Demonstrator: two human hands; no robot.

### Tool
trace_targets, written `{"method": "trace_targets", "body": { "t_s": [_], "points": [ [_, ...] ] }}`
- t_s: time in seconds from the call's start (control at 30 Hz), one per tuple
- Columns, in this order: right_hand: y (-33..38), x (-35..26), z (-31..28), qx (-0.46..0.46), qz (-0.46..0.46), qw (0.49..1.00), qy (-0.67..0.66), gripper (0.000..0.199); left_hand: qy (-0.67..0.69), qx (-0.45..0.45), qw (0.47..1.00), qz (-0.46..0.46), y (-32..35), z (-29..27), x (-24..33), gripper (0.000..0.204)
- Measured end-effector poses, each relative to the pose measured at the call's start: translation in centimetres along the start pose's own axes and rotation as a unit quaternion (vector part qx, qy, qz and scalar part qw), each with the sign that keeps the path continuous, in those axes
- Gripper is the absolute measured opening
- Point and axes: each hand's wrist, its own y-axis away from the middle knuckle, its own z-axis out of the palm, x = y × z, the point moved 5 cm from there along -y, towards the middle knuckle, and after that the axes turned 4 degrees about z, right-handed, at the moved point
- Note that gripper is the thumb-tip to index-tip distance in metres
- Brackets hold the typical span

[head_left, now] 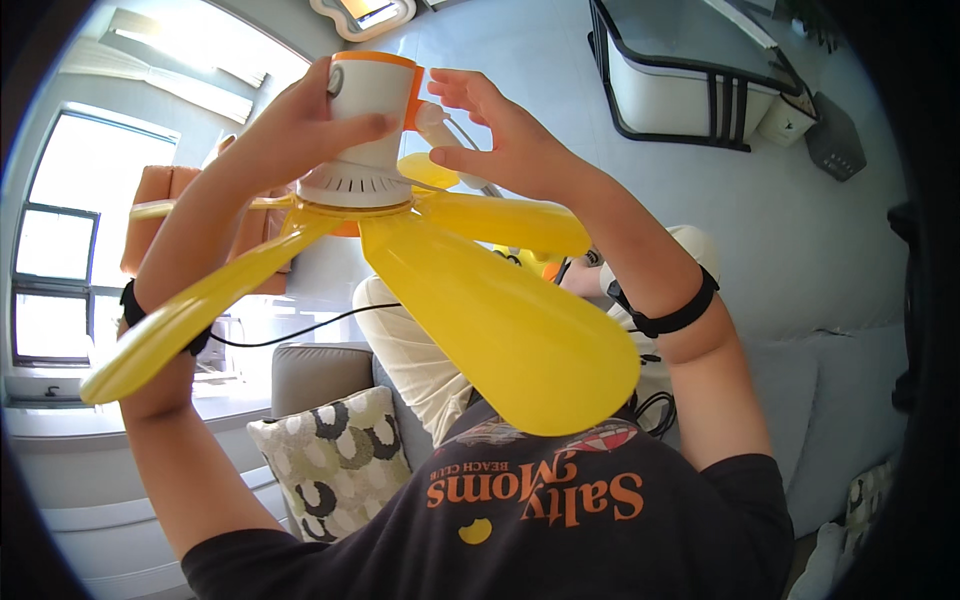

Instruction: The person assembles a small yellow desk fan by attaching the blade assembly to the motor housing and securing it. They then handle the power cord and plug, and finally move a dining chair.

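Note:
I hold up a small fan with a white cylindrical motor housing [365, 125], an orange rim on top and long yellow blades [510, 325] spreading below it. My left hand [285, 130] is wrapped round the housing from the left, its thumb across the front. On the other side my right hand [510, 145] has its fingers spread beside the orange side part [412, 98], with a gap between it and the housing. A white cord and a pale rounded piece [432, 118] show between that hand and the housing.
I sit on a grey sofa [850, 390] with a patterned cushion [328, 460] at my left. A black cable [290, 338] runs from my left wrist strap toward my lap. Beyond stand a black-framed table [680, 100], a dark grey box [835, 138] and an orange chair [150, 225] near a window.

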Motion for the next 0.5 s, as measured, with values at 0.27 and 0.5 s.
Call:
{"method": "trace_targets", "body": {
  "t_s": [0.27,0.5],
  "points": [
    [-3.5,-0.2,1.2,-0.144,0.079,0.986,-0.002,0.067,-0.067,-0.054,0.994,0.062,-0.5,-0.7,0.7,0.069],
    [-5.4,-1.4,1.8,-0.132,0.109,0.984,-0.043,0.047,-0.072,-0.084,0.990,0.092,0.6,-1.0,1.3,0.077]
  ]
}}
